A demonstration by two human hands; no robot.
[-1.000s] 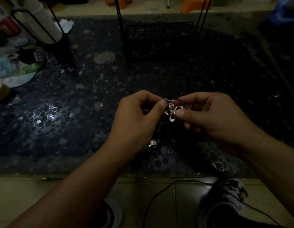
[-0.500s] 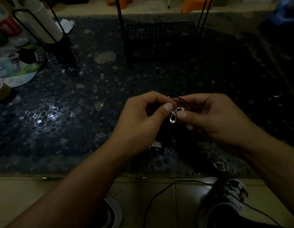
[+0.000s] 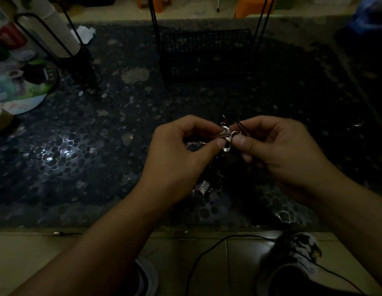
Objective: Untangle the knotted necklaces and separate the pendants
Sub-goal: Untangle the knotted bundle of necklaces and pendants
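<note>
A silver cross-shaped pendant (image 3: 227,136) hangs on black cords (image 3: 240,125) between my two hands, a little above the dark pebble-patterned tabletop (image 3: 100,159). My left hand (image 3: 181,159) pinches the pendant's left side with thumb and forefinger. My right hand (image 3: 279,150) pinches its right side, with the cords running over the forefinger. Below the hands a tangle of dark cord with another small silver pendant (image 3: 204,186) lies on the table, partly hidden by my left wrist. A thin silver chain (image 3: 194,143) shows under my left palm.
A black wire basket (image 3: 207,52) stands at the back centre. At the far left are a black wire stand (image 3: 57,41) holding a stack of white cups, a round printed plate (image 3: 21,88) and a tape roll (image 3: 0,118). Shoes and a black cable (image 3: 207,255) lie on the floor below.
The pendant has turned between my fingers and shows its cross shape again. Both hands stay close together at the same spot, my left thumb shifted slightly lower on the pendant.
</note>
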